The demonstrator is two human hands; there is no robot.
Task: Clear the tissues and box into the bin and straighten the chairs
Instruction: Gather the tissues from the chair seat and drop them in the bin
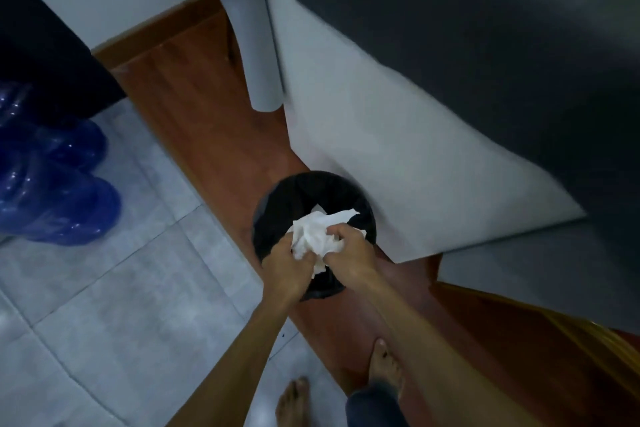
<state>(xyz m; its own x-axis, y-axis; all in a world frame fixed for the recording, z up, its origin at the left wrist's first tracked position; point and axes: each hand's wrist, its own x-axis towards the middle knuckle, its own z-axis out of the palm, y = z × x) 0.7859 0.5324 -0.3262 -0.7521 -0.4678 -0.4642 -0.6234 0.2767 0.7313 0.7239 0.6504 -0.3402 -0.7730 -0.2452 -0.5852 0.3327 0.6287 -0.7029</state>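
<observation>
A bunch of crumpled white tissues (318,232) hangs right over the mouth of a round black bin (277,198) that stands on the floor. My left hand (285,270) grips the tissues from the near left side. My right hand (349,250) grips them from the right, thumb and fingers pinched into the paper. Both forearms reach forward from the bottom of the view. No box and no chairs are visible.
A grey table (450,45) with a thick round leg (256,55) looms at the top right above the bin. Blue water jugs (52,184) stand at the left on grey tiles. A wooden floor strip (207,114) runs under the bin. My bare feet (386,367) are below.
</observation>
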